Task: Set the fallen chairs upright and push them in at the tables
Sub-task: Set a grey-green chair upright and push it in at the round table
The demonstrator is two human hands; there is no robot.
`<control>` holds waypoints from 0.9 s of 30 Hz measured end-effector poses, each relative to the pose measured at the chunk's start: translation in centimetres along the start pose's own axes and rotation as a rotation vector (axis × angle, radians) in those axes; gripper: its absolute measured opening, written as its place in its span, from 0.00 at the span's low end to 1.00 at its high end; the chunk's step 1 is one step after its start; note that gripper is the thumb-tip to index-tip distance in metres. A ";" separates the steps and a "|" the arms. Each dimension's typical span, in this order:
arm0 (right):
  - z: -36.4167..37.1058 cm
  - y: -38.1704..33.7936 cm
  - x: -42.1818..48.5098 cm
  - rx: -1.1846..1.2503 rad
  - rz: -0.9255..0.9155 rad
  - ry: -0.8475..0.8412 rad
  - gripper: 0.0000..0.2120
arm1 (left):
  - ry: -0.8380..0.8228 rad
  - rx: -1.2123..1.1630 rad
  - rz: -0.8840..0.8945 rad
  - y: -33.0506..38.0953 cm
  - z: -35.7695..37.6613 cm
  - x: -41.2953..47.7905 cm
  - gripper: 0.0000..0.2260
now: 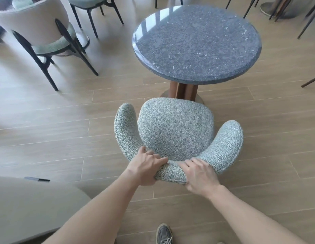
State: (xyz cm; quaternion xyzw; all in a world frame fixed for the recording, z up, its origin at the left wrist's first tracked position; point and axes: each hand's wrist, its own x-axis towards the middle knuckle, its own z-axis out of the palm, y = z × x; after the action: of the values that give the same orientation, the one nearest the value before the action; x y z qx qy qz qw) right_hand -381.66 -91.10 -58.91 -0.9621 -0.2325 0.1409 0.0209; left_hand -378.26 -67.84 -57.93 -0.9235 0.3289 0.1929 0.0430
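Chair: the teal chair (174, 131) stands upright on the wooden floor (47, 124), on the near side of the round counter (197, 43), its seat front turned toward the counter's brown pedestal (184, 90); the whole seat shows, none of it covered by the counter top.
Armrests: the curved back wraps round both sides of the seat, its ends pointing toward the counter.
Left hand: the left hand (146, 166) grips the top of the backrest on the side farthest from the counter, fingers (158, 158) curled over the padded edge, thumb under it.
Right hand: the right hand (200, 175) holds the same backrest just beside the left, fingers (190, 163) laid over the top, palm on the outer face.
Counter: speckled grey stone, glossy.
Second chair: a pale-backed chair (38, 29) with green seat and dark legs stands upright, well apart to the left of the counter.
Beyond the counter: dark chair legs, blurred.
Shoe: a grey laced shoe (164, 234) on the floor, nearer than the teal chair.
Grey surface: a pale grey surface (30, 208) to the near left of the counter, with a dark pen (38, 179) at its far edge.
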 end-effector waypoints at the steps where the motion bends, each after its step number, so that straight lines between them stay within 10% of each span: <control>1: 0.0 1.1 -0.7 -0.014 -0.004 -0.009 0.28 | 0.003 -0.007 0.001 1.1 0.0 0.5 0.24; 27: -0.1 17.0 -11.1 -0.163 -0.094 -0.090 0.26 | 0.046 -0.089 -0.145 20.0 -2.0 7.3 0.25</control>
State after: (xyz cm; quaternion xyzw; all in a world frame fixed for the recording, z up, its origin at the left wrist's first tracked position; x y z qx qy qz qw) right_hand -383.58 -111.22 -57.74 -0.9414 -0.2886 0.1637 -0.0613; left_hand -384.92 -88.15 -57.97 -0.9500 0.2532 0.1825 0.0083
